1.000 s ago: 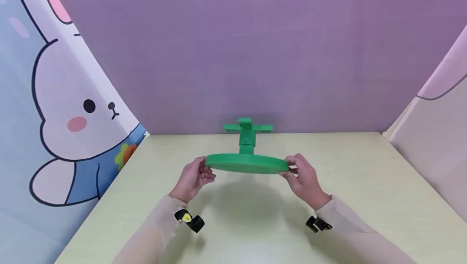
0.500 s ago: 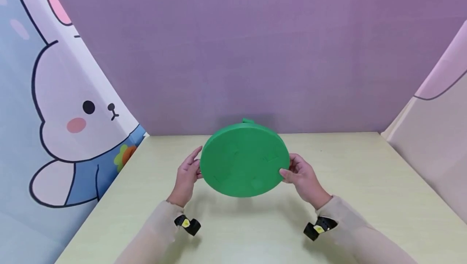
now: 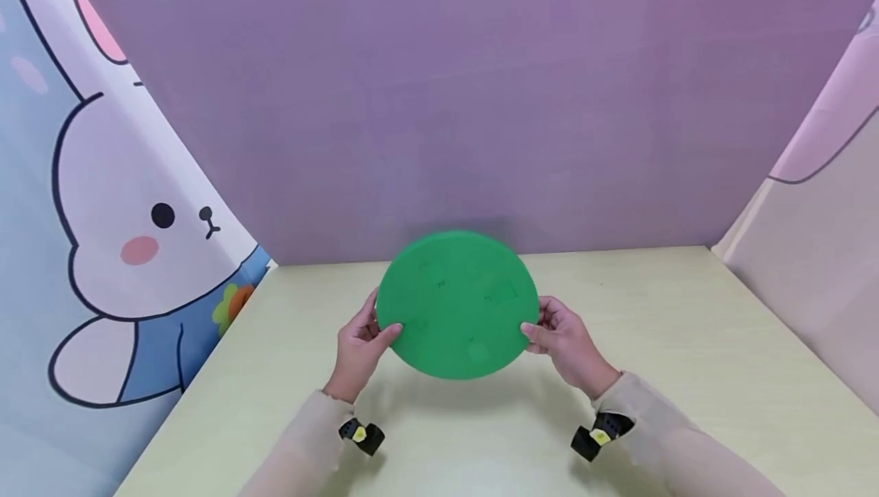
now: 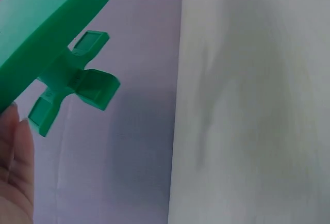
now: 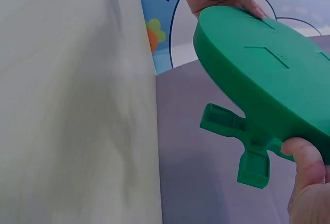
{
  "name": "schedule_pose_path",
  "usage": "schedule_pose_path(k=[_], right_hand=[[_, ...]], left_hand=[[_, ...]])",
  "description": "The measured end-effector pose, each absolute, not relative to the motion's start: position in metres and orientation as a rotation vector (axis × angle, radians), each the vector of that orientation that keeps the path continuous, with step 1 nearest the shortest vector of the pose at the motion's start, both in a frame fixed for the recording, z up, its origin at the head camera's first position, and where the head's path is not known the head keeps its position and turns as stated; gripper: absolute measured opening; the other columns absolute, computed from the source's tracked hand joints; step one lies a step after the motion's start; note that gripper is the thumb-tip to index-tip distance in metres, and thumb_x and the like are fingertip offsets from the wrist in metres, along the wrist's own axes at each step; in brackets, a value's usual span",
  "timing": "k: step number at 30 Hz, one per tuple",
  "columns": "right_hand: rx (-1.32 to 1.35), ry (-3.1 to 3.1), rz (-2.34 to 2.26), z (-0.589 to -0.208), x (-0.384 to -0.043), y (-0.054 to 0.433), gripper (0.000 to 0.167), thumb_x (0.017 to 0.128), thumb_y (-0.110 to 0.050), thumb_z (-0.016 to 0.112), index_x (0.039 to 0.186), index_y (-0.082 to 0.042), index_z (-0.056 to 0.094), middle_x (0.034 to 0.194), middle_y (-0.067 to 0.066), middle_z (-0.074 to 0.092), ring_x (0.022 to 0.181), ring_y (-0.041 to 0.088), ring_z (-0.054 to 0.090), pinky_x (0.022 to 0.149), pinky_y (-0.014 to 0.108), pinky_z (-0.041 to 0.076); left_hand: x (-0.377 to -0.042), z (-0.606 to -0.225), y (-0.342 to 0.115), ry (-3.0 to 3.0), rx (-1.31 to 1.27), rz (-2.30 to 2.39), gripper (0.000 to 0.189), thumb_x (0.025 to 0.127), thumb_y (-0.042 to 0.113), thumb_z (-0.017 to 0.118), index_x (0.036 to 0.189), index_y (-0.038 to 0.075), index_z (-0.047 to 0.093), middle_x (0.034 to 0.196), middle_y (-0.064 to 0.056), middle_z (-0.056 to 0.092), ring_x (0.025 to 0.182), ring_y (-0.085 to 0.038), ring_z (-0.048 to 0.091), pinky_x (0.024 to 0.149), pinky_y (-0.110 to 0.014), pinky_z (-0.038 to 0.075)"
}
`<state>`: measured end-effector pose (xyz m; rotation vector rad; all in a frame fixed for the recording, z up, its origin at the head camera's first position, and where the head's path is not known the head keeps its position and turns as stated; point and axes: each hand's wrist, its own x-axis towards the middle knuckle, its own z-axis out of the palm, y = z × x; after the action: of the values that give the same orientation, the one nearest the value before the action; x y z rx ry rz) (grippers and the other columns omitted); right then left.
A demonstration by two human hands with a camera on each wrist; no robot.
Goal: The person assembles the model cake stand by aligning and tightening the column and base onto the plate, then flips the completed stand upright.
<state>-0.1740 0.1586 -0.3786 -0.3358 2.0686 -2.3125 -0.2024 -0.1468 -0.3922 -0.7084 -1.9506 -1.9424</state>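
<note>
A green round-topped stand [image 3: 458,306] is held in the air above the table, its flat disc tilted towards me in the head view. My left hand [image 3: 359,348] pinches the disc's left edge, thumb on the flat face and fingers behind. On the opposite edge, my right hand [image 3: 566,346] grips it the same way. The short stem and splayed feet [image 4: 72,77] point away from me; the disc hides them in the head view. Those feet [image 5: 253,164] also appear below the disc in the right wrist view, where shallow raised marks show on its face.
A pale wooden table [image 3: 652,329] spreads beneath my hands. Behind it rises a purple cloth backdrop [image 3: 446,100]. A rabbit-print sheet [image 3: 137,253] borders the left, and a pale sheet [image 3: 817,253] the right. Each wrist carries a black strap [image 3: 604,432].
The disc has tipped up from nearly edge-on to face me, so the stem and feet have gone out of sight behind it. My left thumb has come onto its face.
</note>
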Motion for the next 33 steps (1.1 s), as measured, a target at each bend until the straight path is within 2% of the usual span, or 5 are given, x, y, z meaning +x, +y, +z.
schedule_pose_path(k=[4, 7, 14, 22, 33], right_hand=[[-0.368, 2.150, -2.259, -0.377, -0.176, 0.159, 0.031, 0.092, 0.008, 0.054, 0.120, 0.015, 0.042, 0.090, 0.004, 0.056, 0.079, 0.010, 0.059, 0.069, 0.024, 0.054], [-0.435, 2.253, -2.210, -0.372, -0.179, 0.158, 0.040, 0.092, 0.005, 0.057, 0.126, 0.017, 0.041, 0.091, 0.006, 0.057, 0.079, 0.010, 0.059, 0.069, 0.025, 0.055], [-0.607, 2.432, -2.026, -0.361, -0.191, 0.157, 0.059, 0.092, -0.001, 0.062, 0.143, 0.011, 0.034, 0.097, 0.015, 0.057, 0.080, 0.010, 0.061, 0.070, 0.033, 0.056], [-0.580, 2.395, -1.984, -0.362, -0.202, 0.164, 0.072, 0.092, -0.003, 0.061, 0.151, -0.003, 0.021, 0.104, 0.021, 0.052, 0.084, 0.012, 0.063, 0.071, 0.035, 0.056], [-0.483, 2.249, -2.082, -0.369, -0.209, 0.171, 0.074, 0.093, -0.005, 0.062, 0.153, -0.008, 0.019, 0.098, 0.015, 0.057, 0.081, 0.016, 0.066, 0.072, 0.036, 0.056]], left_hand=[[-0.207, -0.391, -0.144, -1.992, -0.638, -1.926, 0.062, 0.089, -0.009, 0.060, 0.145, -0.005, 0.033, 0.101, 0.008, 0.063, 0.074, -0.005, 0.059, 0.061, -0.019, 0.051], [-0.210, -0.390, -0.143, -2.013, -0.562, -1.946, 0.064, 0.091, -0.005, 0.059, 0.148, 0.000, 0.030, 0.101, 0.007, 0.061, 0.066, -0.005, 0.054, 0.054, -0.020, 0.047], [-0.214, -0.388, -0.143, -2.023, -0.394, -2.051, 0.064, 0.092, -0.003, 0.059, 0.149, 0.004, 0.031, 0.099, -0.004, 0.059, 0.078, -0.005, 0.062, 0.063, -0.023, 0.054], [-0.225, -0.379, -0.144, -2.107, -0.328, -2.152, 0.063, 0.092, -0.001, 0.061, 0.149, 0.012, 0.035, 0.090, -0.005, 0.059, 0.069, -0.010, 0.066, 0.056, -0.031, 0.055], [-0.234, -0.376, -0.158, -2.287, -0.494, -2.414, 0.078, 0.090, -0.006, 0.059, 0.154, 0.020, 0.021, 0.122, -0.015, 0.058, 0.085, -0.017, 0.068, 0.062, -0.037, 0.057]])
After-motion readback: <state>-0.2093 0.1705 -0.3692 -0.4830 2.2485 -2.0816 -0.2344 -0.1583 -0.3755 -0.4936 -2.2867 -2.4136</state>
